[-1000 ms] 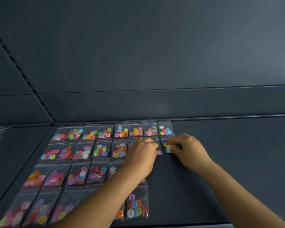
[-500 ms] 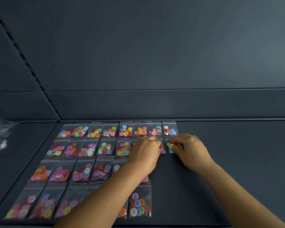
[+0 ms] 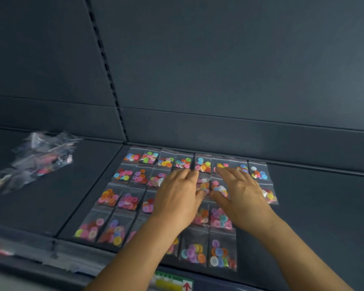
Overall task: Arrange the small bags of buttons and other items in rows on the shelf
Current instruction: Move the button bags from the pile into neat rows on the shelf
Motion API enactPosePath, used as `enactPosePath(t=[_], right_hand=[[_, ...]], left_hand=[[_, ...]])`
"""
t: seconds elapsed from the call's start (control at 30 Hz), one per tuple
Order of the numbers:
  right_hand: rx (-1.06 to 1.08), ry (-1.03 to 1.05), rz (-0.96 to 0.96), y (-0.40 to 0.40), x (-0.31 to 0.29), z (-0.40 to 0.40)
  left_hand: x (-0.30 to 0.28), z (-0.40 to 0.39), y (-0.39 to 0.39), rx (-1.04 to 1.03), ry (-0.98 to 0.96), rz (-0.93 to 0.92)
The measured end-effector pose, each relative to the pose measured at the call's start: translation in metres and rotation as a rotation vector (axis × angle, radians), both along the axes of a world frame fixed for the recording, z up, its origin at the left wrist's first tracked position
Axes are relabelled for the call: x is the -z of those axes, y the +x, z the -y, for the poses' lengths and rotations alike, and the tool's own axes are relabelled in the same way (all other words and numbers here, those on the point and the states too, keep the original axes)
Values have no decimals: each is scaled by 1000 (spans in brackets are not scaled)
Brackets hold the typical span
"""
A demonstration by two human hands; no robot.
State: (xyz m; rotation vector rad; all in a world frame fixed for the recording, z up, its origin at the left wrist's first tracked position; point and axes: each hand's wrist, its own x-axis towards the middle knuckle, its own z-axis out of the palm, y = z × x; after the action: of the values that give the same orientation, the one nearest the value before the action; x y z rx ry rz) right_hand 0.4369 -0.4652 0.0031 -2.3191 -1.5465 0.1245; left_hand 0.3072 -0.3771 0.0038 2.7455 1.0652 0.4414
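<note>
Here, the left hand [image 3: 178, 198] and right hand [image 3: 242, 194], fingers straight and apart, hover over the button bags [image 3: 126, 200]; a brush could skew rows.

A dark grey shelf [image 3: 315, 206] carries clear small bags of buttons [image 3: 222, 252] laid flat in four rows, edges touching or overlapping. On the adjoining shelf panel [image 3: 51, 198] to the left lies a loose pile of clear bags [image 3: 36, 159], blurred, its contents perhaps also small coloured items.

blurred bag pile [image 3: 36, 158], hand-covered bags [image 3: 202, 183]
</note>
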Motion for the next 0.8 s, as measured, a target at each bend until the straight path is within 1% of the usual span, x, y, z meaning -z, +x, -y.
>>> enactPosePath(t=[0.17, 0.37, 0.6, 0.8], right_hand=[[-120, -3, 17, -67, -11, -34], [-212, -23, 11, -172, -14, -82], [-247, -39, -25, -293, -5, -131], [-258, -56, -58, -361, -1, -166]], left_hand=[[-3, -26, -80, -97, -22, -24], [-2, -66, -192, -152, -2, -50], [4, -107, -315, -194, -18, -76], [4, -137, -384, -182, -31, -63]])
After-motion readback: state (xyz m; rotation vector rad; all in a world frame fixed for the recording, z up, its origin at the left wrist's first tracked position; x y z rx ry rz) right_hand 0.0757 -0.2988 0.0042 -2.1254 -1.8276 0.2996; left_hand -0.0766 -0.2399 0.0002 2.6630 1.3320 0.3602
